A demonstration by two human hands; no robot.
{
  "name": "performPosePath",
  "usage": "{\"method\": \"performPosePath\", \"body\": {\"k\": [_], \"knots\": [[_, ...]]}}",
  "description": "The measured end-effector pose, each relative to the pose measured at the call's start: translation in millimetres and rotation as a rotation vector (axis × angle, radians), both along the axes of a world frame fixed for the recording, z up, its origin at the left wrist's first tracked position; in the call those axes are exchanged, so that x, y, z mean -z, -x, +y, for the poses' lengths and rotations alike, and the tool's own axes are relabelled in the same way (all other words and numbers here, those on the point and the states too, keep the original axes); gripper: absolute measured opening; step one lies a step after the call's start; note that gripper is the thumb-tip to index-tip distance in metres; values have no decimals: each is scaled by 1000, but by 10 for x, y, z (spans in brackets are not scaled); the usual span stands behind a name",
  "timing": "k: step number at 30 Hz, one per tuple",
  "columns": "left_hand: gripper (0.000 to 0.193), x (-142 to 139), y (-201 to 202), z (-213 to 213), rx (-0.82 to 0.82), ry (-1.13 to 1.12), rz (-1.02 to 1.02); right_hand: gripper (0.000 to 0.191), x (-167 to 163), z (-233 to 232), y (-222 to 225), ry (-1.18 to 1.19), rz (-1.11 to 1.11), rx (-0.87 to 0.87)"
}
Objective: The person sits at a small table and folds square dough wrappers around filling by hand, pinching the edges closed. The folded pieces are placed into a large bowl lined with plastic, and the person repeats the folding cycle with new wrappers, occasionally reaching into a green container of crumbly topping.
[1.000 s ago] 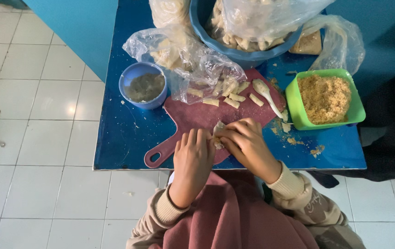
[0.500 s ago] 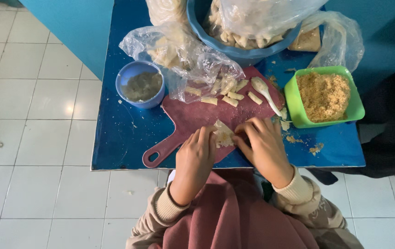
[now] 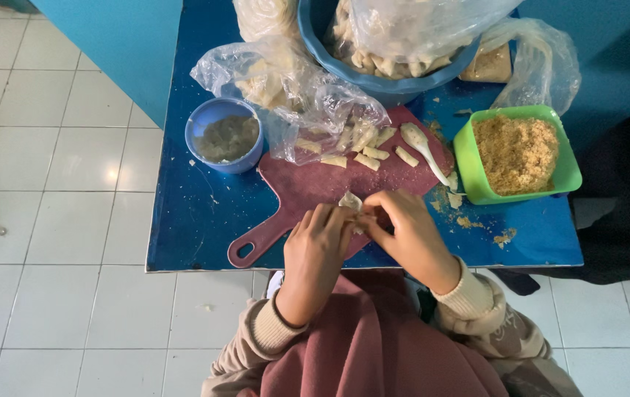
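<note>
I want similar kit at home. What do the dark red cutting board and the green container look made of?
The cutting board looks like matte moulded plastic: uniform maroon, no wood grain, handle with hanging hole. The green container seems glossy thin plastic, with a bright even colour and rounded rim.

A maroon cutting board (image 3: 344, 184) lies on a blue table (image 3: 190, 228), beside a green tub (image 3: 469, 158) of seemingly golden-brown crumbs (image 3: 515, 153).

Bare table (image 3: 190, 228) left — bowl (image 3: 224, 136) beyond
</note>
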State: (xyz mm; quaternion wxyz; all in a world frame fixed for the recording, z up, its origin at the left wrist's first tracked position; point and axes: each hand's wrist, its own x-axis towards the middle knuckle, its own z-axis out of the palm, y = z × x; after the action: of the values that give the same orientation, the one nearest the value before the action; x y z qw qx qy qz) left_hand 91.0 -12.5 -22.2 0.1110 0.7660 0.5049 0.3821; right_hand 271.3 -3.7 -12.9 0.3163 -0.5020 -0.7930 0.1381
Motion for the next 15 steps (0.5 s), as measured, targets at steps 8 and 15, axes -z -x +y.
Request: {"method": "performPosePath", "body": {"k": [8, 15], "knots": [[19, 26, -5, 11, -24, 37, 6, 33, -38, -75, 59, -166, -109, -38], [19, 43, -6, 30, -13, 17, 11, 36, 25, -91, 54, -149, -16, -59]]}}
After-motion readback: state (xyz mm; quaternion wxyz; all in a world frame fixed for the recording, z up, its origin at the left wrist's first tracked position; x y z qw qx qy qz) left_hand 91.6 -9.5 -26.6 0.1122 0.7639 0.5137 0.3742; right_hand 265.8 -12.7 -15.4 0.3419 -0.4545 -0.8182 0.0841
